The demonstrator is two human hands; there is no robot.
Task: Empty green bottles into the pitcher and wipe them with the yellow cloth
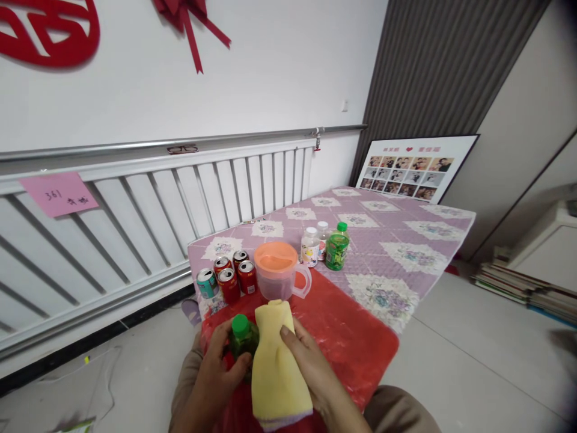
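Observation:
My left hand is wrapped around a green-capped plastic bottle, which stands upright over a red plastic sheet. In my right hand is a folded yellow cloth, gripped with the thumb on top; it hangs down just right of the bottle and covers part of it. Right behind the cloth stands a clear pitcher with an orange lid and a handle on its right side.
Several drink cans cluster left of the pitcher. Two white-capped bottles and another green bottle stand behind it to the right. A flowered tablecloth covers the table. The white radiator runs along the wall.

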